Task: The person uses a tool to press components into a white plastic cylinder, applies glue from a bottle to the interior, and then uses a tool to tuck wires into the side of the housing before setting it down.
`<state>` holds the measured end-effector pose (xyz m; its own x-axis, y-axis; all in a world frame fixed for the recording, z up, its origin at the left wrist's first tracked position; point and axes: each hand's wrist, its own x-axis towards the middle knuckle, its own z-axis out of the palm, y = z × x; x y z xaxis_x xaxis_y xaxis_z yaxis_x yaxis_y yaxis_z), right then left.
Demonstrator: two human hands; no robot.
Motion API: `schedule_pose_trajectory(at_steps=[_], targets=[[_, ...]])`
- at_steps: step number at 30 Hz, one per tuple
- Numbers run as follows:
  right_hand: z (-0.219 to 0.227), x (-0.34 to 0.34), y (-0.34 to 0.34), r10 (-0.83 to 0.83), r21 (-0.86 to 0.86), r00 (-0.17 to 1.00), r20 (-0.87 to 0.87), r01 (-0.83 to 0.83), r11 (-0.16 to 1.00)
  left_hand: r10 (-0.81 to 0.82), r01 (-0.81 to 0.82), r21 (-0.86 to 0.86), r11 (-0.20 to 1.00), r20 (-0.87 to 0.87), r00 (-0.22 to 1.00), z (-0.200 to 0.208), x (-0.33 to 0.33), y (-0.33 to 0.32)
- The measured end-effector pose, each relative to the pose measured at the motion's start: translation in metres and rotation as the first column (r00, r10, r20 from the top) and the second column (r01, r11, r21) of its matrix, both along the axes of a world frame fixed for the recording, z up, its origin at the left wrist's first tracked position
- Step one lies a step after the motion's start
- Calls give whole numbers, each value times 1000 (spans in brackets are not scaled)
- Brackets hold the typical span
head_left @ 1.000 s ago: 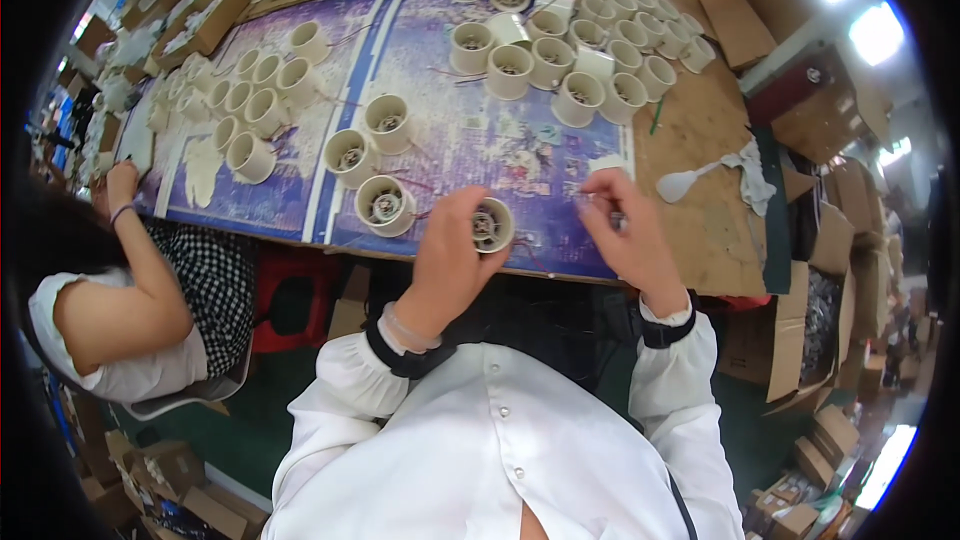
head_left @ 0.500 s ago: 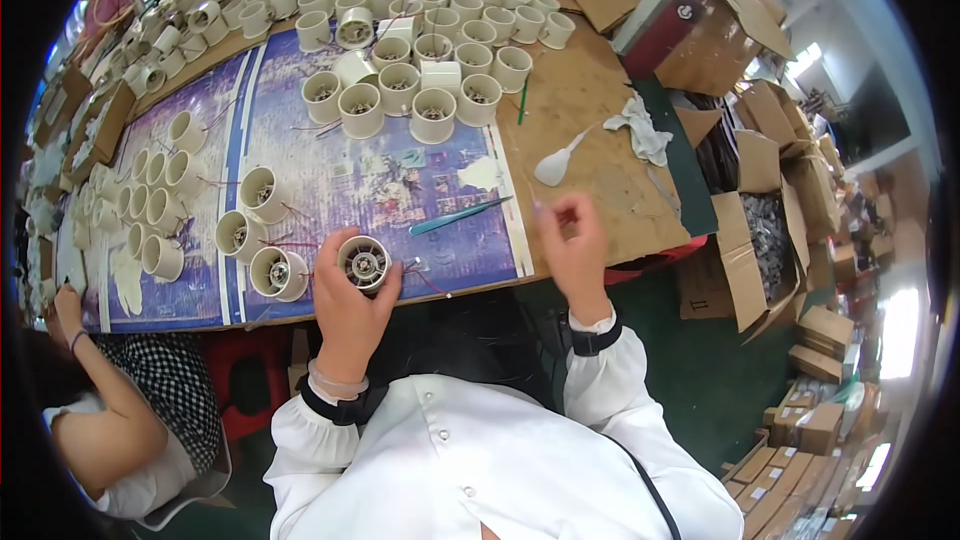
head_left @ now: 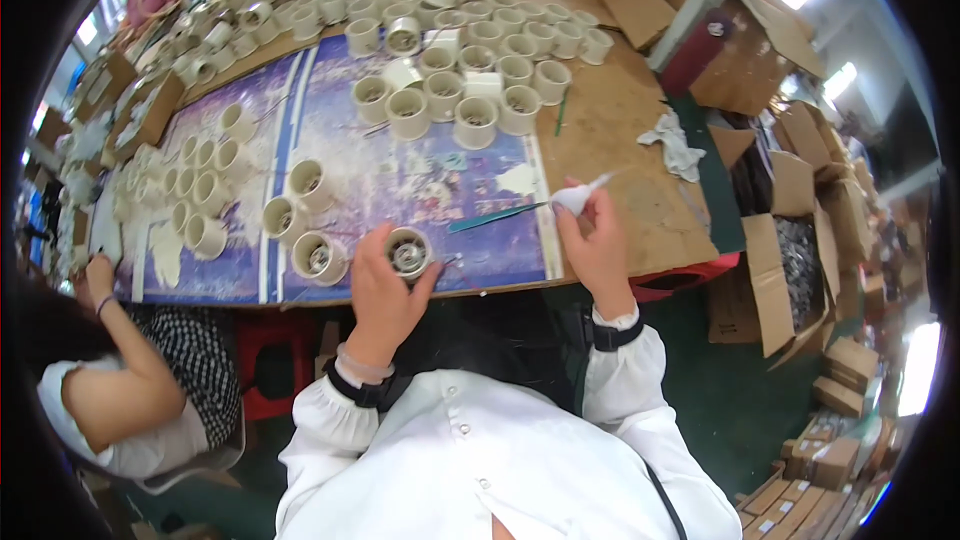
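Observation:
My left hand (head_left: 384, 290) is wrapped round a cream round housing (head_left: 409, 254) at the table's front edge. Its mouth faces up, showing a ringed metal part inside, and thin wires come out on its right. In my right hand (head_left: 600, 245) is a small white squeeze bottle (head_left: 570, 200) with a thin pointed nozzle aimed up and to the right. Teal tweezers (head_left: 492, 218) lie on the purple board between the two hands. Just left of my left hand stand several similar housings (head_left: 320, 258) with wires.
Many cream housings (head_left: 475, 123) crowd the table's far side, with another group (head_left: 206, 230) at the left. A white crumpled cloth (head_left: 676, 144) lies at the right, near open cardboard boxes (head_left: 790, 270). A person (head_left: 120, 380) sits at my left.
My right hand has picked the white squeeze bottle up off the brown board. My left hand still holds the housing. The whole view has shifted a little.

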<state>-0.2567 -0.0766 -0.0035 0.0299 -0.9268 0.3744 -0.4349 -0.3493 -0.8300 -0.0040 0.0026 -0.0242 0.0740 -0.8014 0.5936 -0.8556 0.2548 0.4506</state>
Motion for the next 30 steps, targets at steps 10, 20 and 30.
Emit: schedule_pose_trajectory(at_steps=[10,20,30], targets=[[19,42,57,391,-18,769,505,-443,896,-155,87,-164,983,-464,872,54,1,9],[12,67,77,268,55,405,874,-631,774,-207,375,-108,921,-950,234,55,29,26],[15,56,65,272,67,501,822,-559,827,-292,378,-139,915,-875,386,57,28,32]])
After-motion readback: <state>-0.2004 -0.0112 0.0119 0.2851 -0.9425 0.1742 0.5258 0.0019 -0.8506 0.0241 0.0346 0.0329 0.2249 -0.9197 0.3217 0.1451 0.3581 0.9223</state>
